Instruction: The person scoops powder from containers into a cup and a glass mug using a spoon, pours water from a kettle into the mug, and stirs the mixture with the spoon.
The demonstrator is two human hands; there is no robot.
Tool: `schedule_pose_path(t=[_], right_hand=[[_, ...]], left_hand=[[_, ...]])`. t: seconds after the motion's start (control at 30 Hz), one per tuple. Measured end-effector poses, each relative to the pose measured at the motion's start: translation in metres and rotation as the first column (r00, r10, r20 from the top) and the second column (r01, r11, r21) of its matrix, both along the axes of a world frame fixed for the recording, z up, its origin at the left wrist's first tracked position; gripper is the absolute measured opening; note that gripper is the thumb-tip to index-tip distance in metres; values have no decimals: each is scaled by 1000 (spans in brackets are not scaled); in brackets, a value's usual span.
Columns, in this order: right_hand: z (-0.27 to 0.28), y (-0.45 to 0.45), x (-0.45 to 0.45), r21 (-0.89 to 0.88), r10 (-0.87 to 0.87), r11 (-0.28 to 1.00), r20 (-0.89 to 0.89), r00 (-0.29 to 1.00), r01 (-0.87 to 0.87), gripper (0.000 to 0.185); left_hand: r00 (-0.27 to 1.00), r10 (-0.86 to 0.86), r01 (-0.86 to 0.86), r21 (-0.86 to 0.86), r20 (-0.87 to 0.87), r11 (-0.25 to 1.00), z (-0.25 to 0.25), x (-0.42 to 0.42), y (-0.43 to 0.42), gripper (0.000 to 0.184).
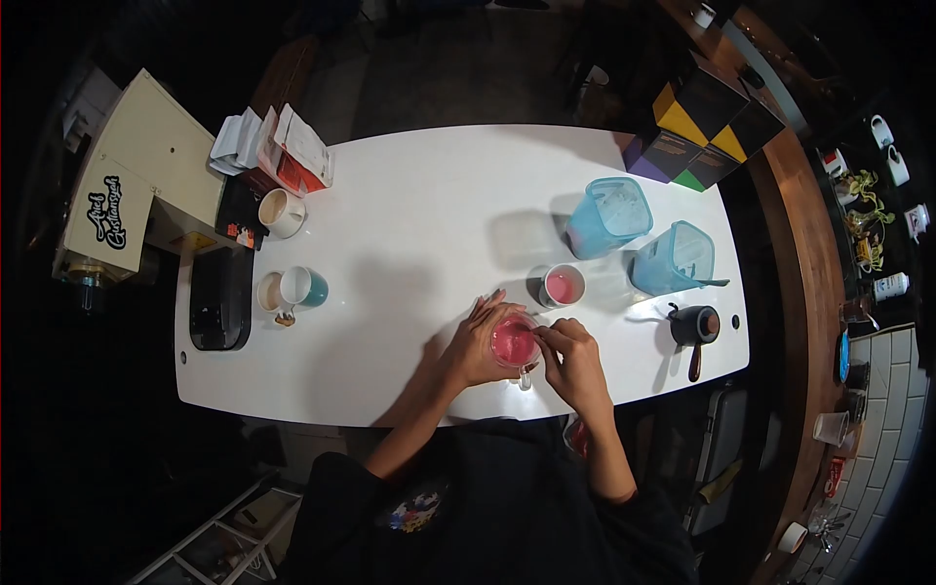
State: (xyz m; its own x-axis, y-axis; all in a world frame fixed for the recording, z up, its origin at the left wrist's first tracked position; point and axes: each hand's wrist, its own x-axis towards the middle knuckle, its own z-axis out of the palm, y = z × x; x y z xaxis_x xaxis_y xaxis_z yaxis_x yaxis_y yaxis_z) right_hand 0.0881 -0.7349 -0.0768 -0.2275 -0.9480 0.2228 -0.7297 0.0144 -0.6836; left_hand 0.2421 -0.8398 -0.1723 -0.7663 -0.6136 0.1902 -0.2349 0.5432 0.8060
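A clear glass mug (514,340) of pink liquid stands near the table's front edge, its handle toward me. My left hand (478,349) is wrapped around the left side of this mug. Fingers pinched together, my right hand (573,363) is over the mug's right rim. It grips a thin utensil whose lower end is hidden in the liquid; its kind is too small to tell. Just beyond the mug sits a white cup (563,287) with pink liquid in it.
Two blue containers (612,216) and a small dark pot (693,326) with a wooden handle stand right on the white table (409,185). At left are several cups (282,214), a cream machine (127,185) and packets (292,151). Stacked boxes (704,122) are back right.
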Motion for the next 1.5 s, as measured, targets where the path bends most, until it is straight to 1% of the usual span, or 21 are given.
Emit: schedule_pose_path(t=[0.1, 0.13, 0.17, 0.2, 0.23, 0.3, 0.43, 0.5, 0.6, 0.7, 0.73, 0.8, 0.93, 1.0, 1.07, 1.1, 1.2, 1.23, 1.3, 1.33, 1.5], right_hand=[[1, -2, 7, -30, 32, 999, 57, 998, -30, 16], [0, -2, 7, -31, 32, 999, 57, 998, -30, 16], [-1, -1, 7, -18, 73, 997, 85, 994, -71, 16], [-1, 0, 6, -6, 112, 994, 113, 987, -112, 16], [-1, 0, 5, -7, 111, 994, 112, 987, -111, 16], [-1, 3, 4, 7, 174, 985, 74, 982, -175, 15], [2, 6, 3, 23, 159, 987, 37, 987, -160, 14], [1, 5, 4, 12, 61, 998, 14, 998, -61, 14], [0, 2, 6, -16, 23, 1000, -5, 1000, -23, 13], [1, 1, 8, -26, 48, 999, 52, 997, -47, 13], [1, 2, 8, -26, 47, 999, 52, 998, -46, 13], [-1, 4, 7, 2, 98, 995, 53, 994, -98, 14], [0, 7, 3, 36, 151, 988, 41, 988, -153, 14], [0, 9, 2, 54, 94, 994, -4, 996, -94, 14], [5, 8, 2, 33, 63, 998, -30, 998, -62, 14], [6, 7, 2, 12, 31, 999, -55, 998, -30, 14], [-2, 5, 3, -1, -17, 1000, -12, 1000, 17, 16], [-3, 4, 4, -2, -18, 1000, -11, 1000, 18, 16], [-4, 2, 7, -3, 9, 1000, 64, 998, -9, 18], [-4, 2, 7, -4, 9, 1000, 64, 998, -9, 18], [-1, 5, 6, 18, 140, 990, 95, 986, -142, 16]], left_hand=[[1000, -8, 8, -4, -10, 1000, 0, 0, -1, 86], [1000, -1, 2, 41, -31, 999, 1, 0, 0, 80], [999, 7, -3, 86, -52, 996, 2, 0, 0, 75], [999, 7, -2, 85, -51, 996, 2, 1, 0, 75], [999, 1, 2, 87, -39, 996, 2, 1, -1, 76], [1000, -7, 9, 89, -27, 996, 1, 1, -1, 78], [999, -1, 4, 90, -33, 996, 3, 0, -1, 79], [1000, -3, 6, 89, -30, 996, 4, 0, 0, 78], [999, 3, 1, 75, -51, 997, 4, 0, 0, 79], [998, -5, 10, 84, -55, 996, 1, 1, 0, 79], [999, -7, 11, 85, -45, 996, 0, 1, -1, 79], [999, -11, 14, 85, -34, 996, 0, 1, -1, 79], [998, -7, 13, 95, -62, 995, -3, 1, 0, 80], [997, -3, 10, 95, -71, 995, -2, 1, 0, 80], [1000, -2, 2, 9, -28, 1000, 0, 1, 0, 87], [1000, -3, 3, 8, -27, 1000, 0, 1, -1, 87], [999, -17, 16, -21, -27, 1000, -3, 1, -1, 86], [999, -11, 10, -15, -40, 1000, -4, 0, -1, 86], [999, -4, 4, -9, -51, 1000, -6, 1, -1, 86], [999, -9, 9, -11, -51, 1000, -7, 2, -1, 86], [999, -8, 9, 10, -52, 1000, -7, 2, -1, 87]])
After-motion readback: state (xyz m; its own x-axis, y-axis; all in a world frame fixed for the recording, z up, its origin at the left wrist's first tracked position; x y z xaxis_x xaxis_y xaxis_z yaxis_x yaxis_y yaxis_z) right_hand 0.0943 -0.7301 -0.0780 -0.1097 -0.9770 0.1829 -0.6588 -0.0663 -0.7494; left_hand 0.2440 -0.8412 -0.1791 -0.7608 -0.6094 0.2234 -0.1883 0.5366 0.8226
